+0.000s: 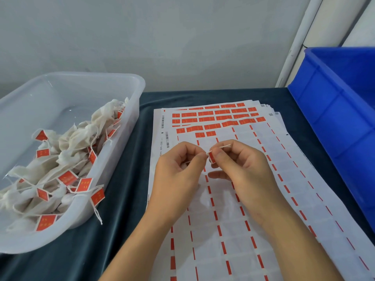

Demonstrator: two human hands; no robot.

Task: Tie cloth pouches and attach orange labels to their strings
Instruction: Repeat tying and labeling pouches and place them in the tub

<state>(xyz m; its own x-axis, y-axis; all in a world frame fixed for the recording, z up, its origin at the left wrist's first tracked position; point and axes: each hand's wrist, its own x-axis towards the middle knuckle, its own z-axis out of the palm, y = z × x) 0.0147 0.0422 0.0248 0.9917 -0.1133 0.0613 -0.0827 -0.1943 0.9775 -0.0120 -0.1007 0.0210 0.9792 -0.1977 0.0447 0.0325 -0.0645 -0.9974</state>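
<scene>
Both hands meet above the label sheets [227, 199]. My right hand [239, 165] pinches a small orange label [211, 157] folded around a white string [224, 147], whose loose end sticks out past my fingertips. My left hand [180, 169] pinches the string at the label's left edge, fingers curled. The pouch on this string is hidden under my left hand. Unused orange labels [215, 118] fill the far rows of the sheets.
A clear plastic tub [129, 86] at the left holds several white cloth pouches [73, 151] with orange labels on their strings. A blue crate [332, 110] stands at the right. Dark cloth [121, 199] covers the table between tub and sheets.
</scene>
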